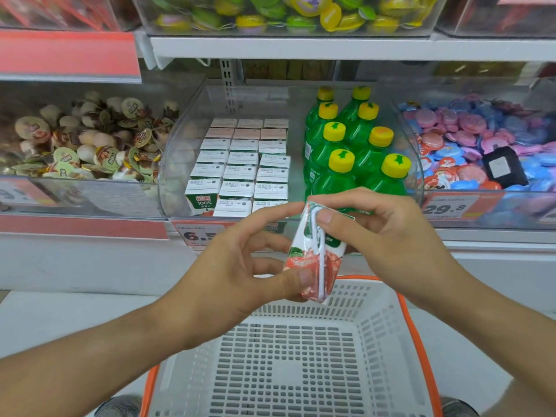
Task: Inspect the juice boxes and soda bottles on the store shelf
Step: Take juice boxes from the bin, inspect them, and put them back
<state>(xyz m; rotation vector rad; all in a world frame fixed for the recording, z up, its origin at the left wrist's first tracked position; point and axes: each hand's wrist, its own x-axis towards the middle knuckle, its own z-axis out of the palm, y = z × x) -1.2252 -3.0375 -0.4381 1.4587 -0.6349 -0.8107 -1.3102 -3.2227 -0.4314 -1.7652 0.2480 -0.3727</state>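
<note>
A small juice box (pixel 313 257), white and green with red fruit print and a wrapped straw on its side, is held tilted in front of the shelf. My left hand (pixel 240 275) pinches its lower end between thumb and fingers. My right hand (pixel 388 233) pinches its top corner. Behind them a clear bin (pixel 186 139) holds rows of several more juice boxes (pixel 243 167) on the left and several green soda bottles (pixel 352 152) with yellow caps on the right.
A white shopping basket (pixel 301 356) with orange rim sits below my hands. Neighbouring bins hold jelly cups (pixel 90 139) on the left and pink and blue round packs (pixel 481 139) on the right. Price tags (pixel 448 207) line the shelf edge.
</note>
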